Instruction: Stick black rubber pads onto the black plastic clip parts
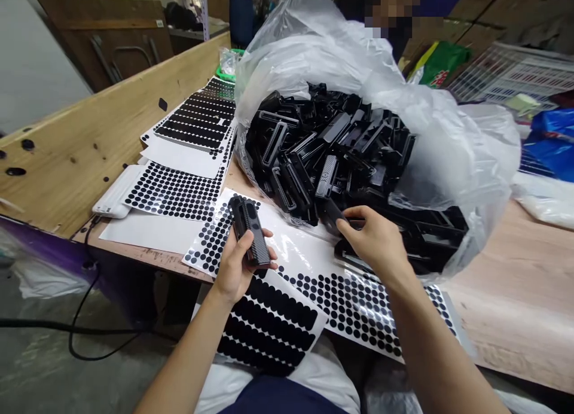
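My left hand [237, 261] is closed around a black plastic part [252, 231] with a carbon-fibre pattern, tilted upright above a sticker sheet. At the mouth of a clear plastic bag [482, 139], my right hand [374, 237] pinches another black plastic part [332, 215]. Many similar black parts [332, 133] fill the bag in a loose heap. Under my hands lies a white sheet of round black stickers [354, 303]. A second sheet with rows of large black dots [269, 327] rests over my lap, partly hidden by my left forearm.
More dot sheets [170, 189] lie to the left beside a white power bank [119, 192] with a cable. A wooden side board [112, 109] edges the table. A green basket [226, 73] stands behind. Another person [397, 31] is at the back. Blue plastic [551, 142] lies right.
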Demonstrator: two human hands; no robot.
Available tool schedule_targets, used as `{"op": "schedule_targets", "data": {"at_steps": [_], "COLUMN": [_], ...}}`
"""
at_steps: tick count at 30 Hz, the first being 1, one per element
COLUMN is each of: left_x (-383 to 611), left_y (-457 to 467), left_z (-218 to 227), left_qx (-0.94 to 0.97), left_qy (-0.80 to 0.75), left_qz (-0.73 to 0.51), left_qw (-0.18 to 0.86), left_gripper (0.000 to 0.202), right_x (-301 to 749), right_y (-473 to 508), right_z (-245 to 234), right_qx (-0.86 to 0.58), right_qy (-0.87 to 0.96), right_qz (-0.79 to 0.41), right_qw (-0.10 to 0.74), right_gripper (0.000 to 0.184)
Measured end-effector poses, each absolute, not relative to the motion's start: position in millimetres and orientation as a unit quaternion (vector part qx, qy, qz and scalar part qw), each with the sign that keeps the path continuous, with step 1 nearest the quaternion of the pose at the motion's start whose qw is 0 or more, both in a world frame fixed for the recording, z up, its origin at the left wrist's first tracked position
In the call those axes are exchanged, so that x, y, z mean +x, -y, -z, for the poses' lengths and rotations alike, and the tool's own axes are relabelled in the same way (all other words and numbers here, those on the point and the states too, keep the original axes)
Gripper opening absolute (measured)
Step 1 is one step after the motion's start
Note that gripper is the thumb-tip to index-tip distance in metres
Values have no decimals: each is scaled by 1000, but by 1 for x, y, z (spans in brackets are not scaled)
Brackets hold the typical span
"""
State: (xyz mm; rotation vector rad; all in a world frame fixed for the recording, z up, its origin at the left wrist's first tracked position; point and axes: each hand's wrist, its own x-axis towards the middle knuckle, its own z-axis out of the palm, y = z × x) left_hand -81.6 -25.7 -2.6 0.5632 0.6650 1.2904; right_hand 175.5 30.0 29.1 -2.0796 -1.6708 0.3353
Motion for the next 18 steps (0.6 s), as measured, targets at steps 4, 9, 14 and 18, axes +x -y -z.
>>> {"op": "schedule_targets", "data": {"at_steps": [4, 9, 14, 18], "left_x": [-82, -82, -83, -83], "left_y": [25, 25, 26, 27], "left_z": [3, 6, 4, 3], "left_qx": [253, 255, 274, 283], "left_qy": [-296, -295, -288, -277], "left_qz": [-581, -576, -567, -568], "left_qw": [715, 719, 721, 721], "left_gripper": [46, 48, 45, 42], "right_x": [179, 167, 166, 182], "right_y": [-22, -18, -24, -23], "right_z": [-33, -23, -17, -27], "right_qx": [-766, -711, -701, -754], "right_qy": [601, 678, 699, 621], "right_qz": [-71, -4, -29, -75], "right_qw": [218, 187, 136, 200], "right_gripper": [26, 35, 31, 35]}}
